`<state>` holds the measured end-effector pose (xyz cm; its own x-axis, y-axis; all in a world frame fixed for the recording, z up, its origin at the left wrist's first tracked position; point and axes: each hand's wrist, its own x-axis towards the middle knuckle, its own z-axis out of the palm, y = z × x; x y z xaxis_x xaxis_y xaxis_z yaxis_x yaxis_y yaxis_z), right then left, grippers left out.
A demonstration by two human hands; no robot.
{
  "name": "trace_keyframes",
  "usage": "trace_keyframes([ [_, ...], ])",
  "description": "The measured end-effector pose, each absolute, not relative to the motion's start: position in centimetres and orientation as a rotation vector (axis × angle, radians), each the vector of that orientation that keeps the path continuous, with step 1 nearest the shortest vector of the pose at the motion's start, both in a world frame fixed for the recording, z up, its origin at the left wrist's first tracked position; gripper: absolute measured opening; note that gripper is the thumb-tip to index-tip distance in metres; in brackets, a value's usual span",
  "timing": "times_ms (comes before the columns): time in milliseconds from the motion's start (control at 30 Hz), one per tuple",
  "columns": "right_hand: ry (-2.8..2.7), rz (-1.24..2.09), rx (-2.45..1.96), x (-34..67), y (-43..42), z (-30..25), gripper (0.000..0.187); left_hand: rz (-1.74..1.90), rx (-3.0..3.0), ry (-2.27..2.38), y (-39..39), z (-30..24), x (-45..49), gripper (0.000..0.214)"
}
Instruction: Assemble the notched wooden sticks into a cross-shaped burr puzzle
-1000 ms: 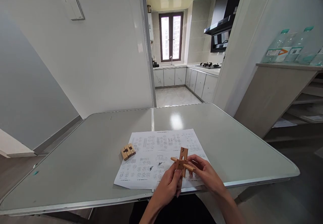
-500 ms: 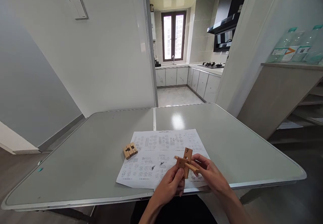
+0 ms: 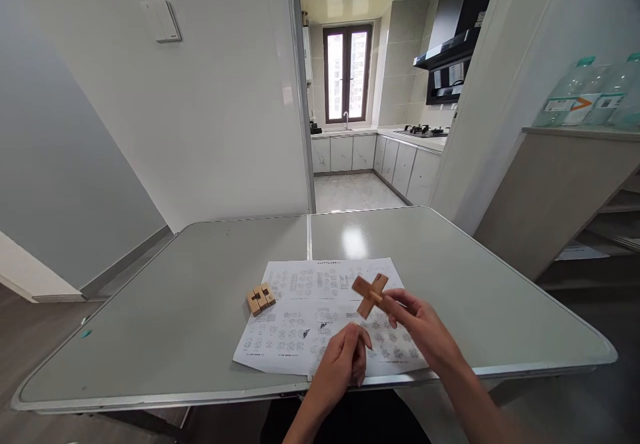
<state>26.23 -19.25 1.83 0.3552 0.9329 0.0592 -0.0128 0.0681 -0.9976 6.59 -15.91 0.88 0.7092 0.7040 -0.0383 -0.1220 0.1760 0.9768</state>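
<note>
My right hand (image 3: 414, 321) pinches one arm of a wooden burr puzzle (image 3: 370, 295), holding it up above the printed sheet. Its brown notched sticks cross each other in an X shape. My left hand (image 3: 345, 354) rests near the table's front edge with its fingers curled in; nothing shows in it. Under both hands lies a large white sheet (image 3: 295, 327) printed with small line diagrams. On the sheet's left edge sit several light wooden notched blocks (image 3: 261, 299), side by side and apart from my hands.
The grey-green table (image 3: 165, 317) has a metal rim and a center seam. A small teal scrap (image 3: 87, 333) lies at its left edge. Behind stand a white wall and a kitchen doorway. Water bottles (image 3: 575, 97) stand on a shelf unit at right.
My left hand has let go of the burr puzzle and curled closed. My right hand has lifted the puzzle up and away from it, turning it. The blocks have stayed on the sheet.
</note>
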Motion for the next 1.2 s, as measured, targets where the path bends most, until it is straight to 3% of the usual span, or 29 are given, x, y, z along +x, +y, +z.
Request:
trace_keyframes([
  [167, -1.007, 0.542, -1.642, 29.5, -16.7, 1.3, 0.054, 0.545, 1.453, 0.644, -16.2, 1.2, 6.6, 0.043],
  [400, -1.005, 0.328, -1.772, 32.4, -14.4, -0.3, 0.045, 0.506, 1.551, 0.718, -16.6, 1.7, 7.1, 0.041],
  [933, -0.947, 0.314, -1.825, 34.3, -11.8, -1.0, 0.044, 0.506, 1.642, 0.755, -16.9, 2.2, 7.1, 0.041],
  [1200, -0.912, 0.308, -1.767, 30.6, -16.5, -0.5, 0.053, 0.513, 1.639, 0.739, -17.2, 2.7, 6.2, 0.045],
])
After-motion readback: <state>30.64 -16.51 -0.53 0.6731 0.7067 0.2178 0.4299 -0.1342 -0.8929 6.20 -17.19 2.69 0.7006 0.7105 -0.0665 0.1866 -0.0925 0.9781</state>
